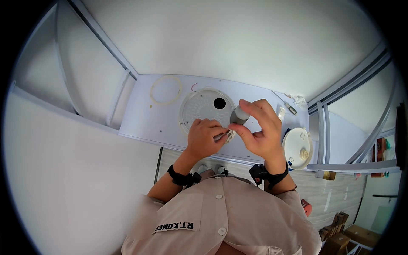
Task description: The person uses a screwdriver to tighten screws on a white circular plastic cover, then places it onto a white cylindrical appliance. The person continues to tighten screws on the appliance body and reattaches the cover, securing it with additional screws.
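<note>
A grey cylindrical handle with a rounded pale end (240, 114) stands between the thumb and fingers of my right hand (264, 129), which is closed around it; its lower end is hidden. My left hand (205, 138) pinches at a small white slotted part (230, 136) right below that handle. Both hands are over the near right edge of a round pale disc (199, 108), which lies flat on the white table and has one dark round hole (219, 103). My left fingers partly cover the disc's near side.
On the table (146, 121), a thin cream ring (152, 95) lies far left, beside a short red wire (193, 87). A screwdriver (291, 109) and crumpled white wrap (299, 100) lie far right. A round white housing (294, 144) sits at the right edge. Metal frames (324, 131) flank the table.
</note>
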Demonstrator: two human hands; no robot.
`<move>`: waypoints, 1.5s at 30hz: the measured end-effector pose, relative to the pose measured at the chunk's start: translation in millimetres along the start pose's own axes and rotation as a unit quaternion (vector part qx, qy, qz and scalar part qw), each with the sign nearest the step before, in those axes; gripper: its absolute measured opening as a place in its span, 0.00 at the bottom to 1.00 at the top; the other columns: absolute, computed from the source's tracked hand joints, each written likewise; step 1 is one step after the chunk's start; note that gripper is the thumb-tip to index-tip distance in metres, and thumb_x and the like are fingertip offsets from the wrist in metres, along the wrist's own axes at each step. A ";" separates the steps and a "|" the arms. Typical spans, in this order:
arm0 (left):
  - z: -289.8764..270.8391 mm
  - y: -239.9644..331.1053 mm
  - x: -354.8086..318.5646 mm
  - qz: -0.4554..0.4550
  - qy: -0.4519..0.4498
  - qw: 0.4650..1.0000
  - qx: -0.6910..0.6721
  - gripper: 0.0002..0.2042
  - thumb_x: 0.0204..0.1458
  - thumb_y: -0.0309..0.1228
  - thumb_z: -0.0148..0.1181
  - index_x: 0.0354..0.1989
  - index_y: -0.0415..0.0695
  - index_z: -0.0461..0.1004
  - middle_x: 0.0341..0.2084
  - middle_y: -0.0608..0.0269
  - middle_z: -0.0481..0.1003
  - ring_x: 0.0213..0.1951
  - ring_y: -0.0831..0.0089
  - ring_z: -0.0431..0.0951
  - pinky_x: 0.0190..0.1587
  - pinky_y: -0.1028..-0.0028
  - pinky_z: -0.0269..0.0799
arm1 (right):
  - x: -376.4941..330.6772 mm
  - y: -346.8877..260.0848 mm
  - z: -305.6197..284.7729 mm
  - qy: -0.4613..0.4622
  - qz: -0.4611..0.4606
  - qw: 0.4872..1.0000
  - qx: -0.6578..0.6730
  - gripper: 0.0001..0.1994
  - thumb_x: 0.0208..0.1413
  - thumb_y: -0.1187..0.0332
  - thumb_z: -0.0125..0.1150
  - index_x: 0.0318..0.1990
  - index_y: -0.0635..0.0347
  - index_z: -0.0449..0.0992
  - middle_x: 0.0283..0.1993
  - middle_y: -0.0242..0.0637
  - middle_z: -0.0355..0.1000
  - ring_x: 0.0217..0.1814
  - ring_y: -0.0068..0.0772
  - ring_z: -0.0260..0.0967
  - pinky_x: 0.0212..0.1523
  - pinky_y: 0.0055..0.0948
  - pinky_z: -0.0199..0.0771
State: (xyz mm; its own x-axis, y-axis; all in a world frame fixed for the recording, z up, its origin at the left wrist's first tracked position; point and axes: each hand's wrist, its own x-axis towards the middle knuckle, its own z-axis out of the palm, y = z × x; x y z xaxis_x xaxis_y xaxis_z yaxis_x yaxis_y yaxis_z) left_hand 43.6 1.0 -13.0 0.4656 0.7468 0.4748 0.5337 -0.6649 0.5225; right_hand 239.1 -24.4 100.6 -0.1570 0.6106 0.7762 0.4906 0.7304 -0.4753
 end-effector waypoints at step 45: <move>4.2 -3.0 1.8 -0.019 0.002 1.000 -0.006 0.05 0.50 0.38 0.77 0.33 0.56 0.90 0.29 0.78 0.82 0.33 0.72 0.79 0.42 0.65 0.66 | -7.7 -3.4 -7.8 0.015 0.065 0.996 0.055 0.24 0.51 0.82 0.72 0.59 0.65 0.81 0.58 0.49 0.78 0.52 0.47 0.79 0.52 0.37 0.82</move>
State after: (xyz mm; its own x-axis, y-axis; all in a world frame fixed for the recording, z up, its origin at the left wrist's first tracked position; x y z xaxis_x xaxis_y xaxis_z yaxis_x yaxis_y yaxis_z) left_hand 45.9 4.3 -16.7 0.4429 0.7712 0.4573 0.5420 -0.6366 0.5486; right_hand 245.3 -34.0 99.4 -0.0720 0.6942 0.7162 0.4087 0.6755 -0.6137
